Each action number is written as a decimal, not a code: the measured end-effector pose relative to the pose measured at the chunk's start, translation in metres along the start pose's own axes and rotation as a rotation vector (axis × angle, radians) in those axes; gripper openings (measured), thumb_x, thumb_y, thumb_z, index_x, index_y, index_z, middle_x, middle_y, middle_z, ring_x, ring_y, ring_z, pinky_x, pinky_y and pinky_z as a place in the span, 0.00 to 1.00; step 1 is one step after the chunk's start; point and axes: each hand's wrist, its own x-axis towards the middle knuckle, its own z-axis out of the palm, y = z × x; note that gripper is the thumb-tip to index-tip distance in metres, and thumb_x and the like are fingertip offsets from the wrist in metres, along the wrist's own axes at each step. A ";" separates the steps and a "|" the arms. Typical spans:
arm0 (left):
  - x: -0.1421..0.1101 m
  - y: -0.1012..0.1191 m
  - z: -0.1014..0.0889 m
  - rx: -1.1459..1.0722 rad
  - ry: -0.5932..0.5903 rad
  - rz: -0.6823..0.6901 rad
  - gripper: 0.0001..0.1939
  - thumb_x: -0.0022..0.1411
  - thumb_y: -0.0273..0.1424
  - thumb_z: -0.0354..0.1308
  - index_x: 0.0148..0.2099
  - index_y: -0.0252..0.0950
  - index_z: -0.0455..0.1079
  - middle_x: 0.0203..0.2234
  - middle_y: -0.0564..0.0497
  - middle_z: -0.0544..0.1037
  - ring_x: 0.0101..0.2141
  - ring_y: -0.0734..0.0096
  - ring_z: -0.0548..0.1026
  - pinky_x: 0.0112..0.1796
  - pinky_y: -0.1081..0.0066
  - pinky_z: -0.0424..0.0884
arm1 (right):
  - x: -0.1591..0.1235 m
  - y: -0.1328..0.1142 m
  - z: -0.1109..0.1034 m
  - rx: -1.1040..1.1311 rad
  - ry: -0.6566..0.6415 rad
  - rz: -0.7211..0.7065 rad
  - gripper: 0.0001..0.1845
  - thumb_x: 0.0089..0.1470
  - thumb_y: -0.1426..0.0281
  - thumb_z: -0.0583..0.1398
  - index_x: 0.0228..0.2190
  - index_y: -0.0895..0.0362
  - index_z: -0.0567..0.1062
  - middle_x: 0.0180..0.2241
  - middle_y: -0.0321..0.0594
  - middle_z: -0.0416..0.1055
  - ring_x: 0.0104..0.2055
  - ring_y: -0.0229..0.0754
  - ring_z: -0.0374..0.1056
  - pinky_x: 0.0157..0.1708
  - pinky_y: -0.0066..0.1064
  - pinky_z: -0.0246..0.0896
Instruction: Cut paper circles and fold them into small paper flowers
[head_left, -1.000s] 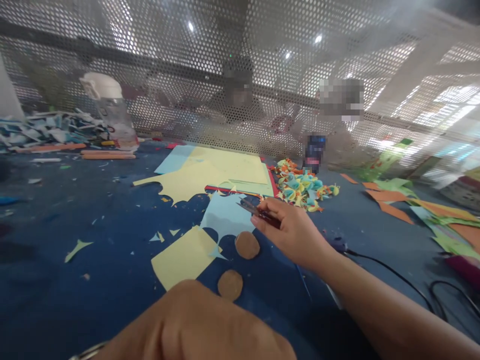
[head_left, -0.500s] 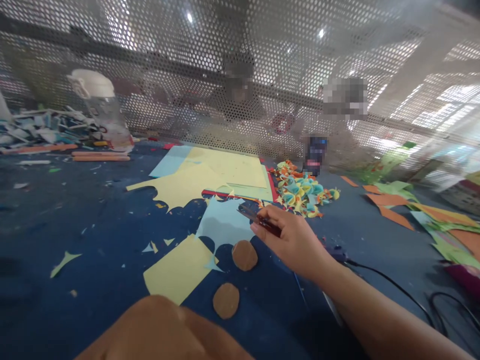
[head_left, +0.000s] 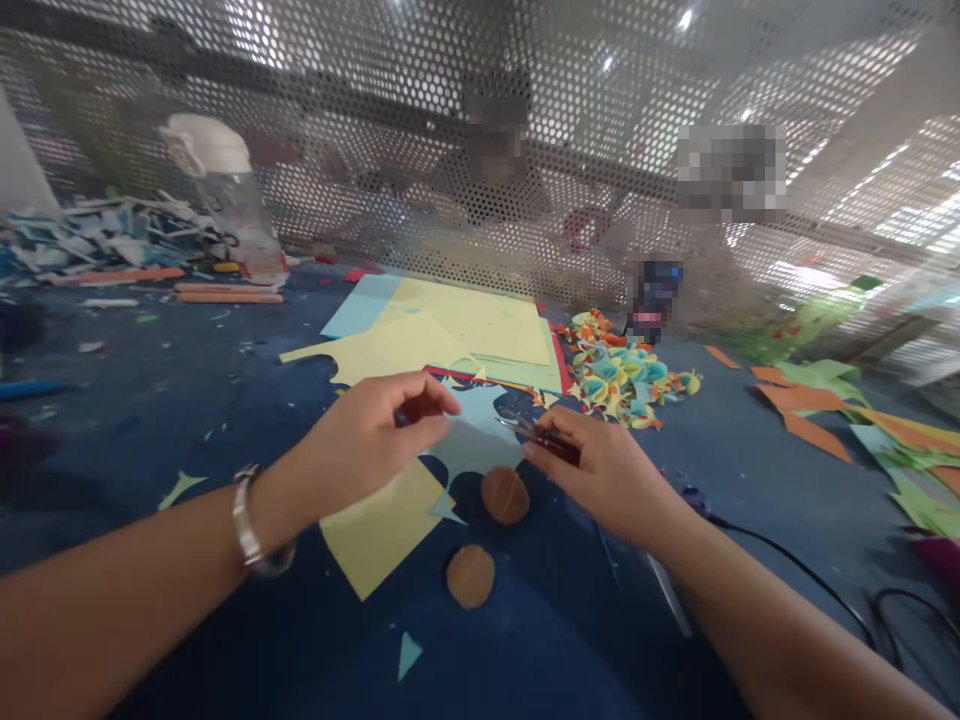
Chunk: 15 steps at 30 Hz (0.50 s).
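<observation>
My right hand (head_left: 600, 460) is closed around a pair of small scissors (head_left: 544, 436) with dark red handles, blades pointing left over a light blue sheet (head_left: 474, 440). Round bites are cut out of that sheet's edges. Across from it, my left hand (head_left: 375, 430) hovers at the sheet's left side, thumb and forefinger apart and nothing visible between them. Two round brown discs, a nearer one (head_left: 470, 577) and a farther one (head_left: 505, 495), lie on the dark blue table. A pale yellow sheet (head_left: 386, 530) is partly under my left hand.
Behind lie stacked paper sheets (head_left: 480, 325), with a pile of folded paper pieces (head_left: 619, 370) to their right. A perforated metal screen (head_left: 337, 150) closes the back. Left are a bottle (head_left: 244, 220) and paper scraps (head_left: 120, 235); right, coloured paper (head_left: 806, 398) and a black cable (head_left: 787, 555).
My left hand has come in from the left to the blue sheet. A brown rounded shape at the bottom is gone, and a blue triangle shows there. The right hand still holds the scissors.
</observation>
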 end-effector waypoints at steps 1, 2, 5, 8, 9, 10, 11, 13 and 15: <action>0.010 -0.010 -0.001 0.164 0.048 0.062 0.14 0.60 0.39 0.58 0.44 0.37 0.75 0.35 0.45 0.79 0.33 0.60 0.73 0.38 0.58 0.72 | -0.001 -0.002 0.000 -0.031 -0.022 0.010 0.08 0.61 0.61 0.59 0.34 0.53 0.72 0.25 0.33 0.71 0.26 0.40 0.65 0.28 0.31 0.52; 0.017 -0.019 0.000 0.301 0.074 0.110 0.18 0.59 0.40 0.60 0.48 0.36 0.74 0.41 0.42 0.78 0.40 0.54 0.74 0.44 0.54 0.71 | -0.002 -0.005 0.001 -0.052 -0.046 0.018 0.09 0.61 0.61 0.59 0.35 0.52 0.72 0.25 0.33 0.72 0.27 0.40 0.65 0.28 0.31 0.52; 0.027 -0.038 0.006 0.420 0.051 0.084 0.31 0.60 0.45 0.58 0.59 0.30 0.69 0.46 0.36 0.77 0.49 0.46 0.72 0.51 0.50 0.67 | -0.006 -0.014 0.003 -0.098 -0.122 0.030 0.10 0.59 0.59 0.61 0.36 0.52 0.73 0.28 0.35 0.75 0.30 0.42 0.69 0.29 0.31 0.52; 0.029 -0.039 0.012 0.406 0.026 0.044 0.39 0.57 0.47 0.60 0.64 0.29 0.64 0.49 0.35 0.76 0.52 0.42 0.71 0.52 0.49 0.66 | -0.009 -0.022 0.006 -0.152 -0.198 0.046 0.12 0.56 0.59 0.64 0.38 0.53 0.73 0.29 0.36 0.76 0.31 0.44 0.71 0.29 0.31 0.51; 0.029 -0.038 0.013 0.390 0.018 0.036 0.41 0.55 0.47 0.62 0.65 0.29 0.63 0.49 0.35 0.76 0.51 0.42 0.71 0.52 0.50 0.66 | -0.008 -0.023 0.006 -0.163 -0.219 0.053 0.13 0.56 0.60 0.64 0.39 0.53 0.73 0.29 0.36 0.77 0.31 0.44 0.71 0.29 0.31 0.51; 0.030 -0.036 0.013 0.369 0.008 0.029 0.42 0.54 0.46 0.63 0.66 0.29 0.62 0.48 0.35 0.77 0.50 0.43 0.72 0.50 0.51 0.67 | -0.008 -0.024 0.007 -0.165 -0.235 0.061 0.13 0.55 0.60 0.65 0.39 0.53 0.73 0.29 0.36 0.77 0.31 0.44 0.71 0.28 0.31 0.51; 0.030 -0.034 0.014 0.347 -0.002 0.024 0.42 0.53 0.44 0.64 0.66 0.29 0.62 0.46 0.37 0.78 0.48 0.46 0.74 0.47 0.53 0.68 | -0.007 -0.025 0.007 -0.160 -0.247 0.067 0.13 0.55 0.60 0.65 0.39 0.53 0.73 0.30 0.36 0.77 0.31 0.44 0.71 0.28 0.31 0.51; 0.031 -0.031 0.016 0.309 -0.031 0.017 0.40 0.55 0.41 0.63 0.66 0.30 0.61 0.39 0.43 0.79 0.39 0.54 0.76 0.39 0.59 0.69 | -0.005 -0.023 0.008 -0.124 -0.252 0.071 0.12 0.55 0.61 0.65 0.38 0.53 0.72 0.30 0.37 0.77 0.32 0.44 0.71 0.29 0.31 0.52; 0.031 -0.029 0.018 0.263 -0.043 0.016 0.36 0.56 0.37 0.62 0.66 0.33 0.62 0.33 0.48 0.78 0.32 0.61 0.75 0.33 0.64 0.68 | -0.004 -0.020 0.009 -0.064 -0.246 0.068 0.12 0.54 0.63 0.65 0.37 0.53 0.70 0.30 0.37 0.76 0.32 0.44 0.71 0.29 0.30 0.53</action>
